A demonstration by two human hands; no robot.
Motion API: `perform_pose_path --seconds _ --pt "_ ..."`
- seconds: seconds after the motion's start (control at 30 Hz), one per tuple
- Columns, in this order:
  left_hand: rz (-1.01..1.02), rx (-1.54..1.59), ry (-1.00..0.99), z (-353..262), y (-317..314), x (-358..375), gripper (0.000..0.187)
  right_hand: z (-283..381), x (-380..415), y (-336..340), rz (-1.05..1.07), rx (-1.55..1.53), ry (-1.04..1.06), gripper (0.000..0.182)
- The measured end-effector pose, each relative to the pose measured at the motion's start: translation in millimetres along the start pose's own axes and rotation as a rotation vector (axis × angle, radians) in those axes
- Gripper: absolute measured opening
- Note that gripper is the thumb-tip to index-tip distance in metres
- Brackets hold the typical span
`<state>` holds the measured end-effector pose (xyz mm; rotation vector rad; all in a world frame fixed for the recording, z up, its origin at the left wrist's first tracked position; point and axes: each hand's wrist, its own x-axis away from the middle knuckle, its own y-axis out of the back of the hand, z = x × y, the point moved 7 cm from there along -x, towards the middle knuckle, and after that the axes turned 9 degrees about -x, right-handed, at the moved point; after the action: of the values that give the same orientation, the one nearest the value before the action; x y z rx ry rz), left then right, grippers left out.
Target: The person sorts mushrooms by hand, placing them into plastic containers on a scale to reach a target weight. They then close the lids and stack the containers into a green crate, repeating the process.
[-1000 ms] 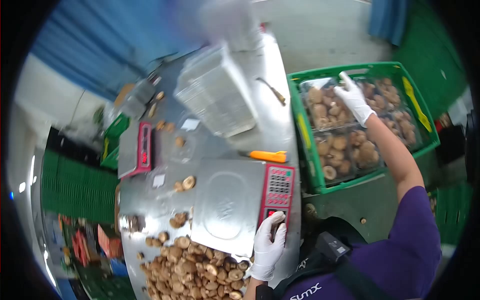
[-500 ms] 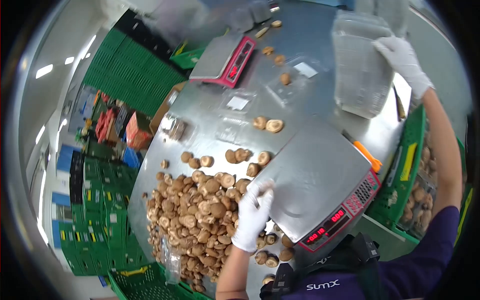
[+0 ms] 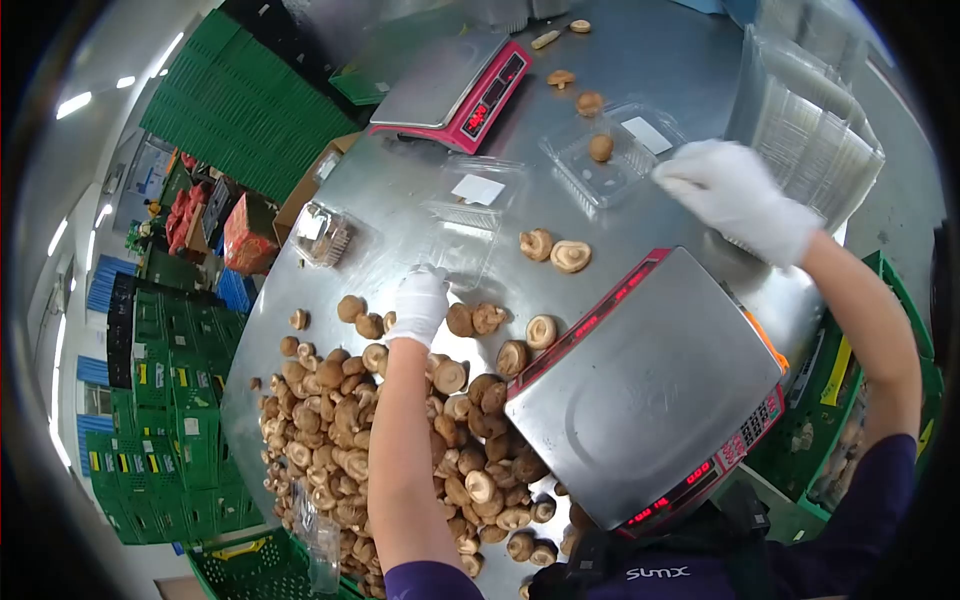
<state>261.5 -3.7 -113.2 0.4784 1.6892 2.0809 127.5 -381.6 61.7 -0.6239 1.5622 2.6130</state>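
In the head view my gloved left hand (image 3: 418,303) is at the near left corner of an opened clear plastic clamshell (image 3: 462,245), its fingers bent against the edge. A white label (image 3: 478,189) shows on the lid of that clamshell. My gloved right hand (image 3: 735,195) is raised over the table, fingers curled together, with no object showing in them. It is between a stack of clear plastic containers (image 3: 815,135) and another opened clamshell (image 3: 590,172) with one mushroom (image 3: 601,148) in it. Under my left forearm spreads a heap of brown mushrooms (image 3: 330,430).
A digital scale (image 3: 640,390) stands close in front of me, a second one (image 3: 440,95) farther back. A filled clamshell (image 3: 322,235) sits at the left table edge. Green crates flank the table, one (image 3: 850,400) at right, another (image 3: 250,570) at front left. Loose mushrooms (image 3: 555,250) lie mid-table.
My left hand has gone from beside the scale, forward and left to the clamshell. My right hand has come off the container stack and moved left. The camera view has shifted too.
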Motion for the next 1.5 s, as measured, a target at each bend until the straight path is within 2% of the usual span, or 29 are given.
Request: perform_pose_path --seconds 0.07,0.13,0.27,0.37,0.4,0.43,0.47,0.53,0.57,0.6,0.63,0.67,0.73,0.83,0.93,1.0,1.07,1.1,1.17,1.23,1.33,1.4,1.5 --pt "-0.1 0.032 -0.031 -6 7 0 0.014 -35 -30 -59 0.209 0.073 -0.198 0.026" --pt "-0.169 0.022 -0.051 -27 13 0 0.013 -63 -53 -106 0.278 0.113 -0.299 0.031" --pt "-0.168 -0.06 -0.059 -47 8 -6 0.011 -64 -71 -154 0.422 0.174 -0.308 0.036" --pt "-0.163 0.014 -0.016 -47 1 -11 0.014 -56 -79 -139 0.132 0.124 -0.101 0.035" --pt "-0.17 0.081 -0.011 -46 6 -10 0.016 -41 -85 -113 0.16 0.201 -0.081 0.031" --pt "-0.177 0.149 -0.01 -46 12 -9 0.018 -29 -80 -83 -0.015 0.214 0.066 0.024" --pt "-0.107 0.179 0.043 -48 17 -12 0.024 -15 -76 -51 -0.091 0.403 0.158 0.018" --pt "-0.286 0.224 -0.004 -65 54 -15 0.021 16 -54 34 -0.352 0.468 0.31 0.013" --pt "-0.377 0.245 -0.022 -72 71 -15 0.02 22 -40 71 -0.413 0.54 0.325 0.014" --pt "-0.458 0.319 -0.061 -81 84 -18 0.018 28 -26 102 -0.445 0.637 0.286 0.016" --pt "-0.449 0.367 -0.087 -92 88 -27 0.019 31 -13 123 -0.431 0.755 0.166 0.018" --pt "-0.441 0.411 -0.112 -104 93 -37 0.019 -1 3 142 -0.406 0.761 0.042 0.018" --pt "-0.421 0.442 -0.169 -132 100 -59 0.02 -67 32 161 -0.074 0.788 -0.464 0.017" --pt "-0.36 0.423 -0.238 -177 88 -106 0.02 -75 50 165 -0.188 0.015 -0.484 0.016" --pt "-0.242 0.438 -0.229 -214 74 -158 0.023 -103 52 170 -0.115 -0.177 -0.621 0.015" --pt "-0.153 0.452 -0.19 -235 61 -189 0.026 -102 47 170 -0.092 -0.241 -0.649 0.013" --pt "-0.317 0.397 -0.128 -251 54 -199 0.025 -94 43 168 -0.089 -0.333 -0.745 0.012" --pt "-0.396 0.368 -0.095 -254 52 -204 0.025 -100 41 170 -0.054 -0.343 -0.727 0.013" --pt "-0.207 0.335 -0.113 -259 45 -219 0.029 -115 44 170 0.016 -0.373 -0.704 0.017" --pt "-0.029 0.335 -0.092 -257 52 -221 0.027 -116 42 167 -0.007 -0.421 -0.668 0.02" --pt "-0.02 0.358 -0.131 -252 45 -224 0.03 -130 46 167 -0.036 -0.454 -0.659 0.022" --pt "-0.073 0.496 -0.093 -243 47 -221 0.023 -130 47 169 -0.071 -0.478 -0.667 0.021" --pt "-0.136 0.651 -0.031 -226 47 -220 0.017 -112 47 173 -0.172 -0.335 -0.629 0.023"
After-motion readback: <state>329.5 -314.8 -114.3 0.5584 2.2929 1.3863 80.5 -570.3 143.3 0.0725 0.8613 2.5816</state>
